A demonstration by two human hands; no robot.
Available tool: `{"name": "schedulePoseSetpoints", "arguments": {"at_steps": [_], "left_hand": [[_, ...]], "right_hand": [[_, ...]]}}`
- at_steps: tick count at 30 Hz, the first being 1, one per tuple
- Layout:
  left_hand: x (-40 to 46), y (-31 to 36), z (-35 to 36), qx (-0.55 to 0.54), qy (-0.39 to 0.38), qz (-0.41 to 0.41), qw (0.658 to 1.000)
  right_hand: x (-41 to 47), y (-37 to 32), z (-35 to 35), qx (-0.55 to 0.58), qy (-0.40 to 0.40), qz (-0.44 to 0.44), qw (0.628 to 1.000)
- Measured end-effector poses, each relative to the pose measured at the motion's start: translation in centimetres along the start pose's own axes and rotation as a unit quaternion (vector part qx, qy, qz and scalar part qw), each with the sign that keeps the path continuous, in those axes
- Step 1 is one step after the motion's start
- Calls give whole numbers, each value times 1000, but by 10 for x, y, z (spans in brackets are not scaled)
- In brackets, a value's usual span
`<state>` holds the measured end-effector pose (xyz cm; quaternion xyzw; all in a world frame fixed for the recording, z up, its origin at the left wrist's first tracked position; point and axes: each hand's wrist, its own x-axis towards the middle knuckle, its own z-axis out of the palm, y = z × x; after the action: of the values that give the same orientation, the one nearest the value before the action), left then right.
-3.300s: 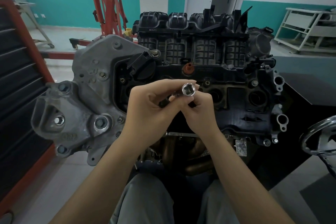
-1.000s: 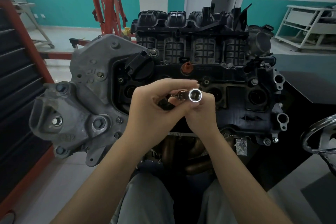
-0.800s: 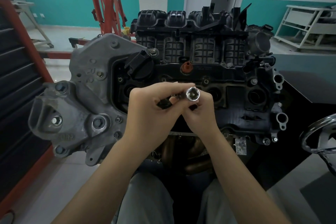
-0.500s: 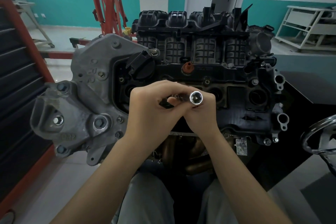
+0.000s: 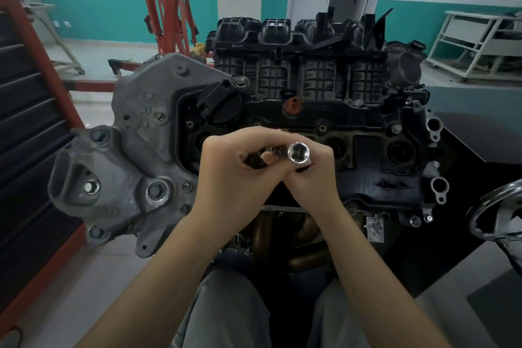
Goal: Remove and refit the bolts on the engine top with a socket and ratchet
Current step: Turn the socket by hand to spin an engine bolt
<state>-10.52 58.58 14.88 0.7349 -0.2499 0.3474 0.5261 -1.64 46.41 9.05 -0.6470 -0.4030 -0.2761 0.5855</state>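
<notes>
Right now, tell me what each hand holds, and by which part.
Both hands hold one tool: right hand pinches the shiny chrome socket by its barrel; left hand grips the dark ratchet behind it.

The ratchet (image 5: 255,159) is almost wholly hidden inside the left hand (image 5: 234,175) and right hand (image 5: 313,175), so only a dark stub and the open mouth of the socket (image 5: 298,152) show, and how the two join cannot be told. The hands also cover the middle of the engine top (image 5: 367,155), hiding any bolts there. At the right edge a chromed wheel (image 5: 497,215) is cut off, and the red hoist (image 5: 166,3) runs out of the top.
</notes>
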Motion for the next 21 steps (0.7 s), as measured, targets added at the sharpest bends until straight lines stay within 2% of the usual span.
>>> {"name": "schedulePoseSetpoints", "arguments": {"at_steps": [2, 6, 11, 13, 17, 19, 21], "left_hand": [[-1, 0, -2, -40, -9, -6, 999], [2, 1, -7, -86, -80, -18, 993], [3, 1, -3, 38, 0, 20, 999], [2, 0, -2, 32, 2, 19, 999], [0, -1, -5, -72, -68, -11, 995], [1, 0, -4, -71, -79, -12, 994], [2, 1, -2, -22, -44, 6, 999]], "right_hand": [[0, -2, 0, 2, -14, -12, 1000], [-2, 0, 0, 9, 7, 30, 999], [-2, 2, 0, 1, 23, 33, 999], [-1, 0, 0, -9, 11, 18, 1000], [-2, -2, 1, -6, -2, 24, 1000], [-2, -1, 1, 3, 10, 36, 999], [-1, -1, 2, 7, 20, 40, 999]]}}
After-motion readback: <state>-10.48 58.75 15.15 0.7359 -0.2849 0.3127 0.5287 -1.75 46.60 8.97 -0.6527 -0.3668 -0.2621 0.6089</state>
